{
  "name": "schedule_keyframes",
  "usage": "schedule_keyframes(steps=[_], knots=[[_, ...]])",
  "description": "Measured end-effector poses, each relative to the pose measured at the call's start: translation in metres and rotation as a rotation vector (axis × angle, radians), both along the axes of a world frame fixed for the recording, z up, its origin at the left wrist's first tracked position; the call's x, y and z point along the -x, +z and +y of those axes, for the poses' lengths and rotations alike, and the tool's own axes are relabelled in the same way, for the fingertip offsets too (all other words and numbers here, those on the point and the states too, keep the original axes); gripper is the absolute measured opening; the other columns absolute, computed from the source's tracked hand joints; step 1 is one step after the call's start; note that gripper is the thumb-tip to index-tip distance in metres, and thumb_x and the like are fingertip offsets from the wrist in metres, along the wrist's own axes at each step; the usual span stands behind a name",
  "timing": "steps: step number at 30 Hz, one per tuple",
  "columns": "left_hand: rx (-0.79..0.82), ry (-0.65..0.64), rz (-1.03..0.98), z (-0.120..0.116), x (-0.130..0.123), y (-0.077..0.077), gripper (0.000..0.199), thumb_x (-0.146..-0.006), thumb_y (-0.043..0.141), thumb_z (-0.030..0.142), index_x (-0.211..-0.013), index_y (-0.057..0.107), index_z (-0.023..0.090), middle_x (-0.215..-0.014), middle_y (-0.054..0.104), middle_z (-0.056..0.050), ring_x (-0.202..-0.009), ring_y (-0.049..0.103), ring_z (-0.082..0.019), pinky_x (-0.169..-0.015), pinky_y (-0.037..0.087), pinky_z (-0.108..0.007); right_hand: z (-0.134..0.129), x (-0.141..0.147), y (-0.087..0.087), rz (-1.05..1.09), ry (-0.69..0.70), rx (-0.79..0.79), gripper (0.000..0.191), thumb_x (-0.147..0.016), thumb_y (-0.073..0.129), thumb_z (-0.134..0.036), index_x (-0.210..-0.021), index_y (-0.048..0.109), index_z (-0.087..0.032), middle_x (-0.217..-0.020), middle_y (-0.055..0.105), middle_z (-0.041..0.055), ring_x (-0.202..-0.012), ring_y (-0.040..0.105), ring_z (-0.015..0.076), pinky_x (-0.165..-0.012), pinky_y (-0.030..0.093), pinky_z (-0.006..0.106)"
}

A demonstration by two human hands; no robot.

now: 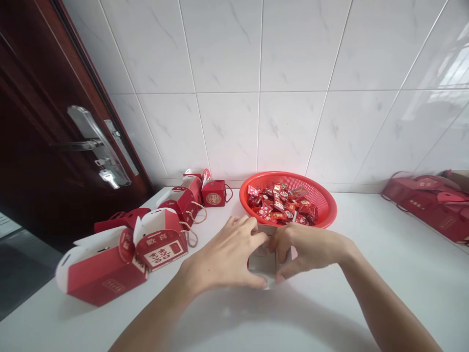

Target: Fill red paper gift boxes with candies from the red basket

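Near the front of the red basket (331, 208), both hands grip a small box (263, 264) whose pale inner side faces up. My left hand (234, 254) has its fingers over the box's far left part and its thumb at the near edge. My right hand (302, 252) closes on the right side, fingers bent inward at the far edge, thumb at the near right corner. The hands cover most of the box's outside. Red-wrapped sweets (280, 203) lie heaped in the basket just beyond.
Several red boxes (106, 274), some open with rope handles, stand on the white table (227, 322) at the left. More red boxes (432, 203) are at the far right. A tiled wall (227, 132) runs behind; a dark door (32, 127) is at the left.
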State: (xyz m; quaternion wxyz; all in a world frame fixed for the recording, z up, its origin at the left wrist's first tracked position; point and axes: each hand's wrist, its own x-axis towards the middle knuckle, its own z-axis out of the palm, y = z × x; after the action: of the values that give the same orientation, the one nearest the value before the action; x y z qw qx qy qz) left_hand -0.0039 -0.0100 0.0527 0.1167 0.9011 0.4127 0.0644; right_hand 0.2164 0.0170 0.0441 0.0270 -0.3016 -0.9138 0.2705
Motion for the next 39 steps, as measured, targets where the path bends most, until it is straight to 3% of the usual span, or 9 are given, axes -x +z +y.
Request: schedule_keyframes(steps=[4,9,15,19,25,29,31,34,39], knots=[[-0.03,0.047,0.017,0.002,0.004,-0.002,0.058,-0.069,0.083,0.059,-0.115,0.071,0.027,-0.103,0.058,-0.006,-0.101,0.056,-0.033,-0.09,0.047,-0.046,-0.003,0.008,0.0,-0.06,-0.106,0.028,0.026,-0.079,0.071,-0.009,-0.057,0.058,-0.016,-0.066,0.059,-0.0029,-0.061,0.051,0.0107,-0.054,0.037,0.024],[-0.022,0.126,0.001,0.002,0.011,-0.003,0.061,-0.064,0.082,0.059,-0.114,0.07,0.026,-0.096,0.06,-0.005,-0.096,0.059,-0.033,-0.083,0.048,-0.042,-0.015,0.009,0.005,0.01,-0.09,-0.223,0.019,-0.076,0.067,0.0,-0.075,0.067,-0.019,-0.093,0.069,0.0031,-0.091,0.061,0.0202,-0.076,0.048,0.031],[0.037,0.189,0.122,-0.008,0.01,0.005,0.032,-0.07,0.073,0.038,-0.096,0.064,0.022,-0.092,0.062,-0.006,-0.092,0.06,-0.033,-0.077,0.047,-0.041,-0.022,0.01,0.006,-0.071,-0.134,-0.347,0.016,-0.084,0.072,-0.011,-0.073,0.064,-0.018,-0.097,0.068,0.0072,-0.106,0.059,0.0269,-0.092,0.048,0.041],[0.086,0.212,0.188,-0.01,0.008,0.009,0.025,-0.071,0.064,0.027,-0.095,0.062,0.022,-0.098,0.063,-0.008,-0.089,0.063,-0.032,-0.065,0.044,-0.036,-0.027,0.02,0.003,-0.098,-0.167,-0.401,0.025,-0.091,0.071,-0.024,-0.068,0.063,-0.018,-0.088,0.068,0.0088,-0.103,0.059,0.0291,-0.095,0.047,0.043],[0.176,0.181,0.079,-0.005,0.013,0.003,0.03,-0.082,0.066,0.052,-0.096,0.063,0.025,-0.099,0.064,-0.004,-0.087,0.066,-0.028,-0.062,0.043,-0.032,-0.029,0.022,-0.001,-0.083,-0.187,-0.345,0.035,-0.083,0.081,-0.047,-0.076,0.065,-0.017,-0.091,0.069,0.0074,-0.098,0.062,0.0281,-0.09,0.046,0.039],[0.164,0.134,0.012,0.0,0.021,0.003,0.026,-0.092,0.057,0.043,-0.106,0.068,0.025,-0.109,0.068,-0.007,-0.101,0.067,-0.028,-0.072,0.047,-0.031,-0.025,0.017,-0.002,-0.066,-0.191,-0.294,0.04,-0.082,0.08,-0.054,-0.09,0.069,-0.016,-0.097,0.07,0.0081,-0.101,0.063,0.0288,-0.092,0.045,0.039],[0.226,0.091,0.034,0.005,0.026,0.007,0.033,-0.087,0.064,0.042,-0.116,0.069,0.026,-0.117,0.067,-0.006,-0.105,0.067,-0.027,-0.076,0.048,-0.03,-0.023,0.016,-0.002,-0.049,-0.188,-0.258,0.043,-0.081,0.081,-0.053,-0.099,0.071,-0.016,-0.104,0.071,0.0096,-0.108,0.062,0.0305,-0.094,0.045,0.04],[0.372,0.045,0.066,0.012,0.03,0.012,0.063,-0.079,0.075,0.049,-0.137,0.061,0.03,-0.133,0.062,-0.006,-0.101,0.068,-0.024,-0.075,0.049,-0.027,-0.02,0.016,0.0,-0.051,-0.197,-0.189,0.045,-0.08,0.083,-0.052,-0.104,0.072,-0.016,-0.11,0.071,0.0102,-0.114,0.061,0.0314,-0.096,0.045,0.041],[0.416,0.006,0.025,0.019,0.032,0.009,0.091,-0.071,0.082,0.057,-0.152,0.049,0.033,-0.135,0.061,-0.005,-0.113,0.065,-0.027,-0.076,0.052,-0.026,-0.021,0.018,0.003,-0.082,-0.227,-0.142,0.043,-0.078,0.085,-0.051,-0.099,0.071,-0.016,-0.108,0.07,0.0089,-0.112,0.06,0.03,-0.097,0.043,0.041]])
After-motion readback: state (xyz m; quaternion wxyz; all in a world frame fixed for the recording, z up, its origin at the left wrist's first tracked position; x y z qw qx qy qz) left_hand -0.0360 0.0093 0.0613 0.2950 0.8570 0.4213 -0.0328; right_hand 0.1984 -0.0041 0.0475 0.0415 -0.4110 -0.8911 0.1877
